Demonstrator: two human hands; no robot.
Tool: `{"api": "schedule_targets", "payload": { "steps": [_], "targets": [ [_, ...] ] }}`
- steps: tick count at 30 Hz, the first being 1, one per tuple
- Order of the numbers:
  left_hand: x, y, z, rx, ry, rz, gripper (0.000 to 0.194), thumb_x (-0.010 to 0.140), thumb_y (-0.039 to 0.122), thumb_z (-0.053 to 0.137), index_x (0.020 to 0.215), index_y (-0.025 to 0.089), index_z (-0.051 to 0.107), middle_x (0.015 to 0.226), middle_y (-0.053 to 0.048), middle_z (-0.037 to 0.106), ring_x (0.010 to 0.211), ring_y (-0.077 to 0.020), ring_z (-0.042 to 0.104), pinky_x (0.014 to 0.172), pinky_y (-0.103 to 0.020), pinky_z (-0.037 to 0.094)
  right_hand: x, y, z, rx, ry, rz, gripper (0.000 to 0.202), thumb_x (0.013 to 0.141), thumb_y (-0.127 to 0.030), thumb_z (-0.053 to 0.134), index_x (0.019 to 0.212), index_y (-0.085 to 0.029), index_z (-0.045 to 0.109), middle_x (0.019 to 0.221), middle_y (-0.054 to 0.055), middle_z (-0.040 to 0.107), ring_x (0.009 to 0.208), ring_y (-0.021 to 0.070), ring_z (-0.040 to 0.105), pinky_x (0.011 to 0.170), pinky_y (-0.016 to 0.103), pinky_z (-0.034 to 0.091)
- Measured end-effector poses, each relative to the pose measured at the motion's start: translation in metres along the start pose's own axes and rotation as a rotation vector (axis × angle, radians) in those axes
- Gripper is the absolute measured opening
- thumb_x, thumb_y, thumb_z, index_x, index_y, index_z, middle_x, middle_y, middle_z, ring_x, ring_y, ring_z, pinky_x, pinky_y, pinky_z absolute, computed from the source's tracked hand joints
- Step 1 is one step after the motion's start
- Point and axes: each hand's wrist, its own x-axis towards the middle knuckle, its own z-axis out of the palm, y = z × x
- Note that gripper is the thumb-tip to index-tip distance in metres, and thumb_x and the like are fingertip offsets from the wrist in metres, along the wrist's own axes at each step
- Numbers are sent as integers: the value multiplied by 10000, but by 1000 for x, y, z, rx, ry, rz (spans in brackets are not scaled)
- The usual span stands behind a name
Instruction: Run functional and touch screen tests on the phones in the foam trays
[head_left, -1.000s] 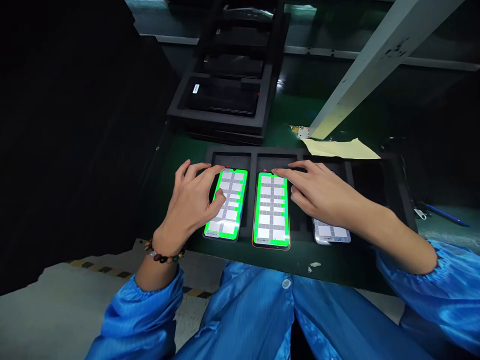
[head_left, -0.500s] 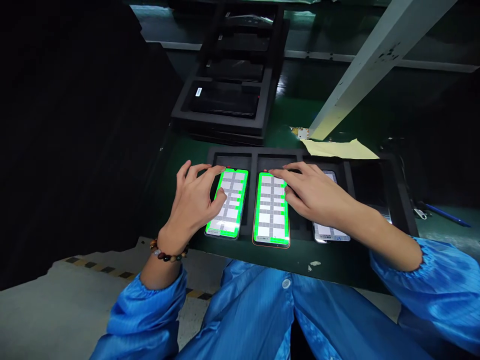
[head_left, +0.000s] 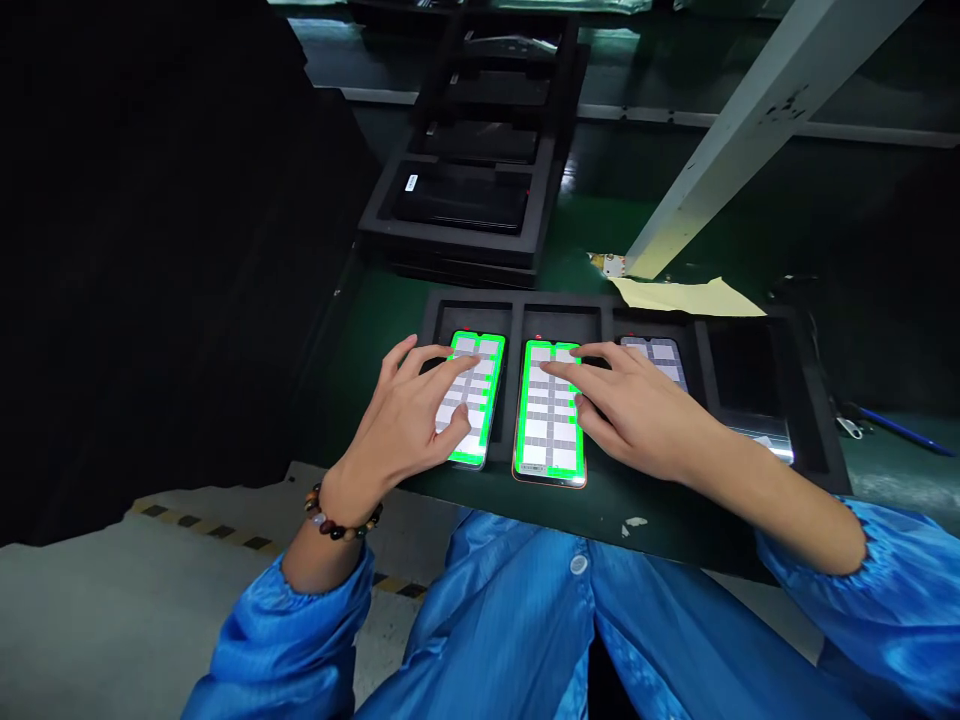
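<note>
Two lit smartphones lie side by side, partly over a dark foam tray (head_left: pixel 517 310). Both screens show a grid of white and grey blocks with green borders. My left hand (head_left: pixel 409 415) is over the left smartphone (head_left: pixel 487 400), its index fingertip at the upper screen and its thumb apart, lower down. My right hand (head_left: pixel 637 410) reaches over the middle smartphone (head_left: pixel 546 420), index finger extended at the upper left of the screen. Neither hand grips anything. A third smartphone (head_left: pixel 660 355), grey and white on screen, is partly hidden behind my right hand.
A dark-screened phone (head_left: pixel 742 370) sits in the tray's right compartment. Behind stands a stack of foam trays (head_left: pixel 450 243) with black phones. A pale post (head_left: pixel 720 150), yellow paper (head_left: pixel 686 297) and a blue pen (head_left: pixel 904 430) are to the right.
Both index fingers have moved from the phones' top edges down onto the upper screens. The right hand's finger now reaches further across its screen. The view has shifted slightly.
</note>
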Motion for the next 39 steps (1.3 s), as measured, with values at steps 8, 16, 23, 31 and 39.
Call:
{"api": "schedule_targets", "payload": {
  "steps": [8,16,23,31,39],
  "targets": [
    [-38,13,-2,46,22,28,616,941,263,569,1555,228,563,1304,-79,796,1397,-346,612,1344,-613,256,-22,-22,1,16,43,-74,475,1086,-199,444,1529,-159,610,1337,152,782,1366,387,615,1055,559,529],
    [-76,26,-2,72,136,76,643,885,236,625,1525,264,570,1233,-47,830,1280,-354,680,1245,-607,332,-45,-40,4,118,16,-136,398,1066,-166,459,1408,-137,661,1197,123,811,1383,387,598,1099,582,496],
    [-94,34,3,57,229,82,668,866,234,601,1527,325,569,1171,-14,852,1152,-336,738,1151,-595,375,-56,-52,5,150,55,-200,461,1038,-165,485,1472,-163,639,1140,119,835,1404,375,623,1111,612,520],
    [-92,21,8,103,269,-74,522,930,236,566,1444,297,631,1191,-63,819,1226,-348,698,1180,-609,353,-51,-45,3,132,62,-121,384,1057,-145,463,1375,-169,678,1030,98,819,1364,394,625,1059,596,525],
    [-79,29,11,71,235,-34,502,934,255,579,1436,263,604,1232,-68,818,1245,-347,684,1196,-602,346,-29,-53,12,200,8,-159,461,1044,-130,449,1463,-170,638,1288,138,789,1457,383,568,1135,615,506]
  ]
}}
